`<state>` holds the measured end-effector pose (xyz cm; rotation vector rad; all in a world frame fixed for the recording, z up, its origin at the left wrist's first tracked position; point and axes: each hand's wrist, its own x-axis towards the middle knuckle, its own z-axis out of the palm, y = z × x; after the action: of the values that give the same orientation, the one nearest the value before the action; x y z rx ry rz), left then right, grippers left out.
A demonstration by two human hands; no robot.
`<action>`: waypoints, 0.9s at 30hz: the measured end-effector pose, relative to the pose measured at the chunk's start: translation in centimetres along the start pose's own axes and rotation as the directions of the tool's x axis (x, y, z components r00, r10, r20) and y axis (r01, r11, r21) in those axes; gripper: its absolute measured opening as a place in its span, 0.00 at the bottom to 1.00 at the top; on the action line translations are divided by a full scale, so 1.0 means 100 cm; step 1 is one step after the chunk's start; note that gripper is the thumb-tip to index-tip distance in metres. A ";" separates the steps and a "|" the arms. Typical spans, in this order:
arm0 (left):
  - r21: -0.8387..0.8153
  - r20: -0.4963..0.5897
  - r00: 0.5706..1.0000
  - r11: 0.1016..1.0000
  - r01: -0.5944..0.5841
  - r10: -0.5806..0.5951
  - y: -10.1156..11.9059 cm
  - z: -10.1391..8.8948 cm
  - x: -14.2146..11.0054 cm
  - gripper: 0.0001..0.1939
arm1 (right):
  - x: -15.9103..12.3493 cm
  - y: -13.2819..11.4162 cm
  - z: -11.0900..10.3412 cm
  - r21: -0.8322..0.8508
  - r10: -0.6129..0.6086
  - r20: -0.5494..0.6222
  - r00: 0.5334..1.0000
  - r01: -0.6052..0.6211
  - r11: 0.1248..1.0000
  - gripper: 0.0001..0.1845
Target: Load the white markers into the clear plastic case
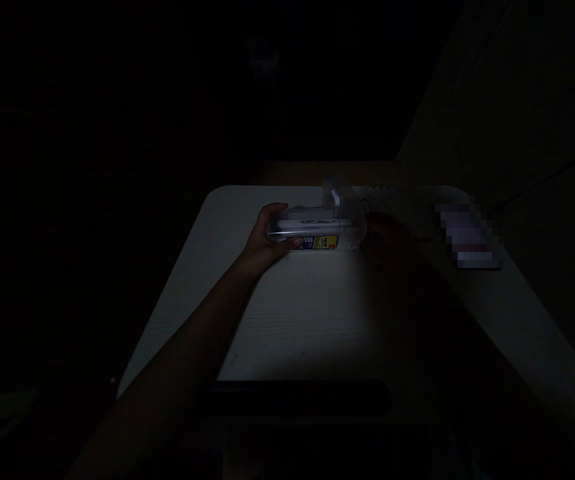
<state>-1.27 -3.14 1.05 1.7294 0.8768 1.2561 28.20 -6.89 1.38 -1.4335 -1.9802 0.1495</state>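
Head | left hand (261,248) grasping clear case (317,225) | right hand (383,235) at its other end, grip too dark to tell

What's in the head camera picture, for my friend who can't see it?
A left hand holds a clear box, something white inside, over a dim table. A shadowed right hand is at its right end; a pixelated phone lies farther right.
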 end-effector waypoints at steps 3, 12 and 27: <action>-0.013 0.001 1.000 1.000 0.004 -0.004 0.000 0.000 0.000 0.42 | 0.000 0.000 0.000 0.001 -0.010 0.002 1.000 0.010 1.000 0.20; -0.026 0.022 1.000 1.000 0.003 -0.002 0.004 0.003 -0.001 0.41 | -0.001 -0.004 -0.002 -0.023 -0.069 -0.015 0.998 0.068 0.997 0.14; -0.040 0.035 0.999 0.999 -0.003 0.005 0.004 0.003 -0.001 0.40 | -0.004 -0.003 -0.033 0.022 -0.041 0.019 0.999 0.041 0.999 0.15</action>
<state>-0.95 -3.51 1.30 1.7171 0.8227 1.2340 29.94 -8.30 3.91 -1.3818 -2.0164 0.1672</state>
